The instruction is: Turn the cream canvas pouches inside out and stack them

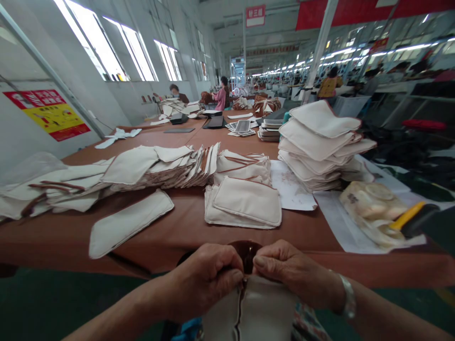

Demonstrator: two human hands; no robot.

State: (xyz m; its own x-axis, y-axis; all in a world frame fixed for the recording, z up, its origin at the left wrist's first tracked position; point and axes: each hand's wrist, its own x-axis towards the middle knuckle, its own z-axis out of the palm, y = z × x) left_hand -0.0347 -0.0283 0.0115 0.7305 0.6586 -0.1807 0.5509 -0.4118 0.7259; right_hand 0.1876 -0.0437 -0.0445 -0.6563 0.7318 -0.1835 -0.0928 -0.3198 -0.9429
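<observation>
My left hand (206, 279) and my right hand (287, 272) are both closed in a pinch on the top edge of a cream cloth pouch (256, 308) with dark trim, held below the table's near edge. The fingertips meet at the pouch's middle seam, beside a dark brown rounded piece (247, 251). A metal bracelet circles my right wrist. On the brown table (170, 227) right ahead lies a small stack of similar cream pouches (245, 203), and a single long cream piece (130, 220) lies to its left.
Fanned rows of cream pouches (152, 168) cover the left of the table and a tall pile (320, 142) stands at the right. A plastic bag (373, 208) and a yellow-handled tool (408, 215) lie at the right edge. Other people work at the far end.
</observation>
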